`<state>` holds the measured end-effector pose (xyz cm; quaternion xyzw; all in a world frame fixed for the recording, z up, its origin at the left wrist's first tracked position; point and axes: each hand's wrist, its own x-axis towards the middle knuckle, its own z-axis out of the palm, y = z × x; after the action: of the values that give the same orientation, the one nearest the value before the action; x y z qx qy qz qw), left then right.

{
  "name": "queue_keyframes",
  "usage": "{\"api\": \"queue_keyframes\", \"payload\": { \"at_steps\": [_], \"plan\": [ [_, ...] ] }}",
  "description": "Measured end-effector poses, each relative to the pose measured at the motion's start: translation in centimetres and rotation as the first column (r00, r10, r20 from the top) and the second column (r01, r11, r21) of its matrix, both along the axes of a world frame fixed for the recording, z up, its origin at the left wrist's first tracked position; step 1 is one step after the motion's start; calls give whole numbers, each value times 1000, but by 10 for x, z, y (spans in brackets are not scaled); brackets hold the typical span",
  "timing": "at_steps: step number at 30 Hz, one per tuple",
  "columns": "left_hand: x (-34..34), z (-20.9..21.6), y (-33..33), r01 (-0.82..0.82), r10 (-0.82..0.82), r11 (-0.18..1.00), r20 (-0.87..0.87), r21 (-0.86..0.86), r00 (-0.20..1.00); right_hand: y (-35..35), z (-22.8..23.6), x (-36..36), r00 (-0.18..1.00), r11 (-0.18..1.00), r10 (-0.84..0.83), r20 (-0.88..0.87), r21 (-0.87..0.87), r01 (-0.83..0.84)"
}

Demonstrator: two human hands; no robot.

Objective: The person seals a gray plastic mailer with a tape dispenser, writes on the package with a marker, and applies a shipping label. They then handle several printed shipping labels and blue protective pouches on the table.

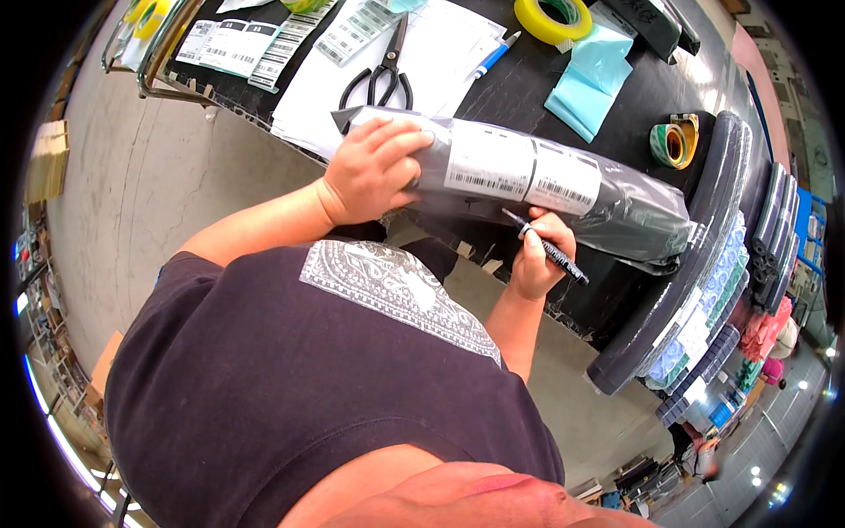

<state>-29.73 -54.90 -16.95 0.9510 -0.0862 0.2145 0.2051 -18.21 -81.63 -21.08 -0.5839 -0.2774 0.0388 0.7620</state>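
A long package in grey plastic wrap [629,220] lies across the front of the black table, with white barcode labels [491,163] on its upper side. My left hand [374,167] grips the package's left end, fingers curled over the top. In my right hand [541,255] is a black marker [559,255], pinched between thumb and fingers. The marker's tip points up and left, close to the package's near side below the labels; whether it touches cannot be made out. Behind the package's left end, black-handled scissors [387,79] rest on white papers [308,101].
A yellow tape roll [554,19], light blue plastic [591,81], a blue pen [495,57] and a smaller tape roll [674,143] sit on the table [493,104]. Long plastic-wrapped rolls [682,255] border the right side. Label strips [231,46] lie at the far left.
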Motion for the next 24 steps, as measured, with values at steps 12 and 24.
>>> {"api": "queue_keyframes", "payload": {
  "at_steps": [12,24],
  "plan": [
    [23,11,19,-109,88,987,-169,-122,982,18,10,14,983,991,-55,175,-114,75],
    [56,21,44,-170,63,966,-460,-194,885,47,13,39,887,946,-170,429,-180,268]
  ]
}}
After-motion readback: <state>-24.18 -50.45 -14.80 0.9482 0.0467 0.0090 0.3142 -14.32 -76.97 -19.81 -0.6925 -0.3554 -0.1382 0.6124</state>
